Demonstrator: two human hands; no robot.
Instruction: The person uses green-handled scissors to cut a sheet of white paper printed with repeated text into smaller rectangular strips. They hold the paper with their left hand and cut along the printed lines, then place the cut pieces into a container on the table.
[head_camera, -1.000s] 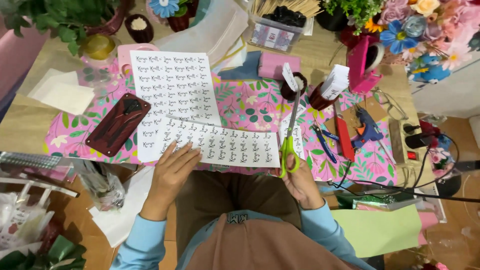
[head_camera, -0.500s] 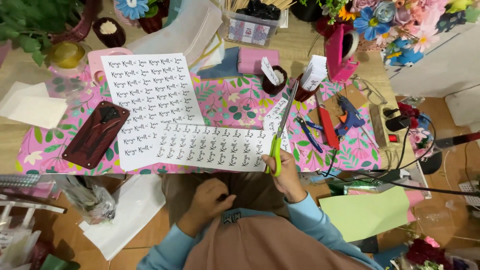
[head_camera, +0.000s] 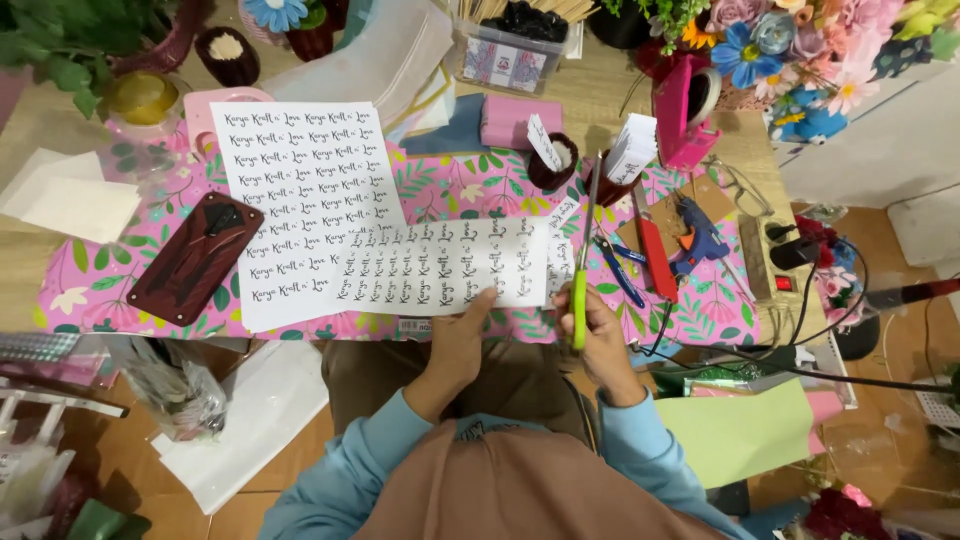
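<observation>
A person in light blue sleeves sits at a craft table, seen from above. The left hand (head_camera: 458, 345) pinches the near edge of a printed label strip (head_camera: 445, 265), a white sheet with rows of small black script, thumb on top and fingers underneath. The strip lies flat across a pink floral mat (head_camera: 480, 200), its near edge reaching the table edge. The right hand (head_camera: 603, 335) is closed around the green handles of a pair of scissors (head_camera: 582, 262), whose blades point away from the person and stand just beside the strip's right edge; whether they touch the paper cannot be told.

To the left of the strip, partly under it, lies a larger printed sheet (head_camera: 300, 190) with the same script. Left of that rests a dark red phone case (head_camera: 195, 258). Right of the scissors lie a red craft knife (head_camera: 655, 258) and a blue glue gun (head_camera: 700, 238).

Further away stand two small dark cups (head_camera: 550, 165) holding cut white slips, a pink block (head_camera: 522, 120) and a pink tape dispenser (head_camera: 685, 110). At the far right corner is a bunch of paper flowers (head_camera: 800, 50) in blue, pink and orange
</observation>
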